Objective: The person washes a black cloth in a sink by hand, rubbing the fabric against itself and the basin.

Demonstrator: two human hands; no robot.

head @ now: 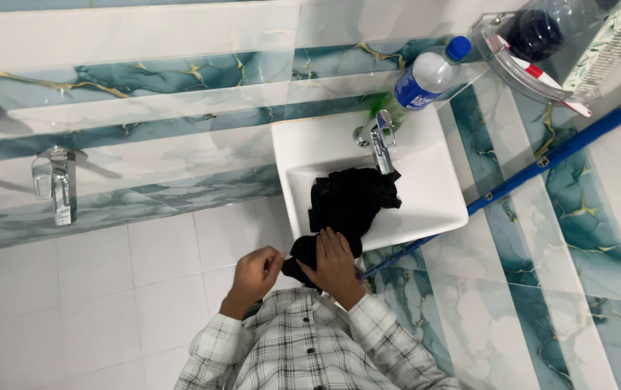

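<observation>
The white square sink [437, 191] stands just beyond the fingers, with a chrome tap [379, 141] at its back. A black cloth [350, 202] lies in the sink and hangs over its near rim. The right hand [335, 263] lies flat on the hanging end, fingers spread; the left hand [256, 274] pinches this end from the side, fingers narrow. Farther beyond the fingers, a plastic bottle [429, 76] with blue cap and blue label stands behind the tap.
</observation>
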